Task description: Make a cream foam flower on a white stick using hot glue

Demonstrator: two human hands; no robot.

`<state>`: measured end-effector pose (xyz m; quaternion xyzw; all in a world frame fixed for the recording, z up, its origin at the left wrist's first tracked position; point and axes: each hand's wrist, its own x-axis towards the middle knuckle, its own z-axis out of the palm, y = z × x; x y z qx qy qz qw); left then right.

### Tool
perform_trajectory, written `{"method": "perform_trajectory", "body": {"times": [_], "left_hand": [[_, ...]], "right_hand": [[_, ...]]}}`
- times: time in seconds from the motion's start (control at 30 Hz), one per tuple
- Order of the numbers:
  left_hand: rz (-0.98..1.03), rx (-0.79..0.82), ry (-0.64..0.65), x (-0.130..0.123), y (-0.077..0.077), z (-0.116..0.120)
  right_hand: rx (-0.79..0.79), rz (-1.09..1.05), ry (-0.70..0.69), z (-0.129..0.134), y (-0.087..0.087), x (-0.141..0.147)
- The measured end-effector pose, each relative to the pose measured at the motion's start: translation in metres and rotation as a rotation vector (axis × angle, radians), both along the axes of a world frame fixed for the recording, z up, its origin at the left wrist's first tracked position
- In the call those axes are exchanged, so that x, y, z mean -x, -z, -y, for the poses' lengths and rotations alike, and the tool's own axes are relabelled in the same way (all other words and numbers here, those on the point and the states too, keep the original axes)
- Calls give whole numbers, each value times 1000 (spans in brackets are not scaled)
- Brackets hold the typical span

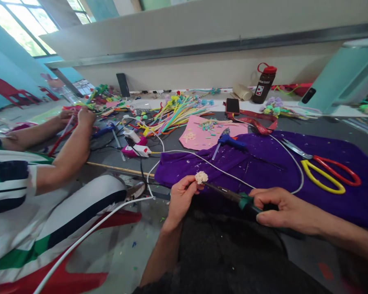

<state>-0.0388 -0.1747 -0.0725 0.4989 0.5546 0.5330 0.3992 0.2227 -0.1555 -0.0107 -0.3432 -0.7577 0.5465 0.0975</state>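
My left hand [184,195] is closed, its fingertips pinching a small cream ruffled flower-like piece [201,177]. What lies under the piece is hidden by the fingers. My right hand [277,208] wraps round the black and green handle of a soldering iron [228,192]. Its dark barrel points left, with the tip at or very near the cream piece; contact cannot be made out. Both hands are above my lap, at the near edge of a purple cloth [263,163]. On the cloth lie a blue glue gun [233,141] and scissors [323,167] with red and yellow handles.
A pink sheet [191,124] carries small cut bits. Behind it are colourful pipe cleaners [179,114], a phone [232,106] and a bottle [264,83]. A white cable [214,163] crosses the cloth. At left, a co-worker's hands [81,117] work beside another glue gun [106,130].
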Motion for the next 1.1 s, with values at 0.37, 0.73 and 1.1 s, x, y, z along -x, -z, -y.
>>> {"method": "perform_trajectory", "body": {"times": [0.37,0.73,1.1], "left_hand": [[125,50,-24,-1,4,-2],[228,68,37,-3,3,0],[82,14,47,-2,6,0]], "right_hand": [[-98,1,-26,-2,-1,0],[-273,30,11,11,-1,3],[-244,-1,29,10,4,2]]}}
